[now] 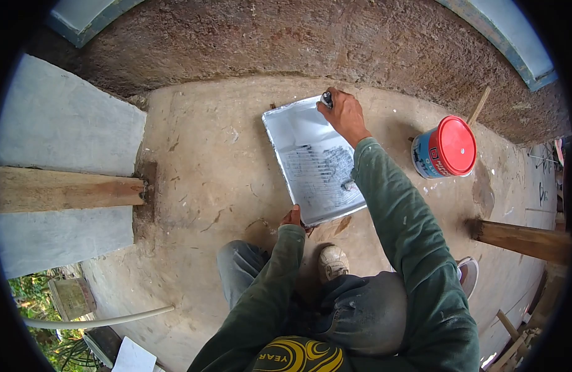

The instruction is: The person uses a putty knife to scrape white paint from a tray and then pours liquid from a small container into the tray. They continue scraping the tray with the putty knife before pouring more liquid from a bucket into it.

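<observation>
A paint tray (298,130) coated in white paint lies tilted on the concrete floor, its ribbed part streaked dark. My right hand (345,115) is closed at the tray's far right corner around a small dark and whitish thing, perhaps a handle, too hidden to name. A paint-covered piece (348,185) shows in the tray beside my right sleeve. My left hand (291,217) is at the tray's near left corner, its fingers pressed on the rim.
A paint bucket (425,155) with a red lid (456,146) stands to the right, a wooden stick (479,105) behind it. Wooden posts rise at left (69,189) and right (522,240). A rough wall base (267,40) runs along the far side. My shoe (332,262) is near the tray.
</observation>
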The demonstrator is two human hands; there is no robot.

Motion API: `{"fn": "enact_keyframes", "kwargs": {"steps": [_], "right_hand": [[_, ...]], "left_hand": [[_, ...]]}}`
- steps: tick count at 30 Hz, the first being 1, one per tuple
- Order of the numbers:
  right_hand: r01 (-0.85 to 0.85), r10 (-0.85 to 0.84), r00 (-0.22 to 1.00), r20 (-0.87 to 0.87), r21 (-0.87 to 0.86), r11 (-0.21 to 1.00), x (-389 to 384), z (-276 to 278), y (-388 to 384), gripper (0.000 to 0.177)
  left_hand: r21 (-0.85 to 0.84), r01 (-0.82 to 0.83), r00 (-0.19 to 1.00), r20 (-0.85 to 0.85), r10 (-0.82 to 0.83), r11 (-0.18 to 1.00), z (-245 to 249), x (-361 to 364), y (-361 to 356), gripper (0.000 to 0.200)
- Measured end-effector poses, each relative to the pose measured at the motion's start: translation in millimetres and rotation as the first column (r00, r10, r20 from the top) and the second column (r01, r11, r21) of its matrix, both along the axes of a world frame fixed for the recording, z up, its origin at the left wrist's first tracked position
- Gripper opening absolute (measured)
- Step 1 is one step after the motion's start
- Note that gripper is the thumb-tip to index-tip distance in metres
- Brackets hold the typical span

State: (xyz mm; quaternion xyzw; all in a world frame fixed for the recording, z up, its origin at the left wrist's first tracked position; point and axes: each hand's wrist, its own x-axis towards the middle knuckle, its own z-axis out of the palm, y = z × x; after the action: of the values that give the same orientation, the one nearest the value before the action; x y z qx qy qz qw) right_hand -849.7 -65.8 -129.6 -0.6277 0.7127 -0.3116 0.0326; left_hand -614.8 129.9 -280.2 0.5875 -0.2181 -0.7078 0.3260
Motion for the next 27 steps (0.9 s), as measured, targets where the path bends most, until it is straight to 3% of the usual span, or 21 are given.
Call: {"fn": "enact_keyframes", "kwargs": {"steps": [3,5,9,13,15,21,23,26,27], "right_hand": [[-0.014,0.015,1.0,-0.021,0.068,0.998,4.3,1.4,-0.7,0.033],[-0.008,0.0,0.995,0.097,0.077,0.997,4.2,2.6,-4.2,0.034],[-0.01,0.01,1.0,0.017,-0.006,1.0,13.6,2.1,-0.4,0.034],[-0.016,-0.004,0.993,0.121,0.156,0.988,20.6,6.8,-2.0,0.033],[-0.04,0.038,0.999,0.035,0.053,0.998,21.7,8.1,-3.3,0.033],[-0.048,0.046,0.998,0.052,0.049,0.998,30.7,3.8,-5.5,0.033],[-0.045,0.043,0.997,0.067,0.02,0.999,31.6,4.4,-6.7,0.033],[-0.064,0.061,0.998,0.03,0.118,0.991,35.9,8.5,-4.2,0.034],[-0.051,0.039,0.995,0.096,0.126,0.991,36.7,7.7,-5.0,0.034]], "left_hand": [[-0.013,-0.008,0.998,-0.069,0.007,1.0,-6.3,-0.5,2.3,0.063],[-0.019,-0.011,0.997,-0.082,0.009,1.0,-2.0,-2.2,2.9,0.064],[-0.02,0.04,0.998,-0.041,-0.041,0.999,-4.9,-2.1,0.7,0.066],[-0.008,0.022,0.997,-0.074,-0.022,1.0,-6.3,-0.6,0.1,0.066],[0.046,0.098,0.99,-0.111,-0.092,0.994,-7.9,4.4,-3.4,0.056],[0.021,0.121,0.981,-0.153,-0.116,0.992,4.8,5.5,-2.2,0.056],[0.02,0.097,0.984,-0.151,-0.093,0.995,-4.7,4.3,-0.2,0.057],[0.009,0.033,0.993,-0.111,-0.032,0.999,11.1,-5.1,-0.6,0.059],[0.0,-0.009,0.998,-0.068,0.009,1.0,17.8,-7.1,-0.8,0.062]]}}
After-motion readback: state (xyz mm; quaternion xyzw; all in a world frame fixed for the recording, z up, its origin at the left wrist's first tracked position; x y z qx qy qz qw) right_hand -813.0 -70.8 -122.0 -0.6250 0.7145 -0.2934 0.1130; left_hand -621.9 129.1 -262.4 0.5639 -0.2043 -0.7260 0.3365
